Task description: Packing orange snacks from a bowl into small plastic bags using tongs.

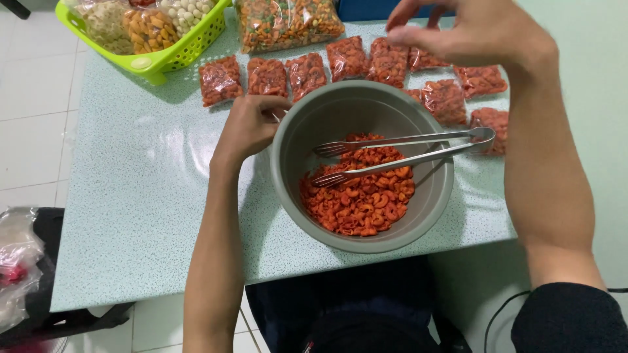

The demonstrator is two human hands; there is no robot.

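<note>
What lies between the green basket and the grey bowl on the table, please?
In the head view, a row of small sealed snack bags lies between the green basket and the grey bowl; the left hand rests at the bowl's near-left rim.

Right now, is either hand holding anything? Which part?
Left hand grips the grey bowl at its left rim. Right hand hovers over the snack packets, fingers pinched; whether it holds anything cannot be told. The tongs lie unheld.
</note>
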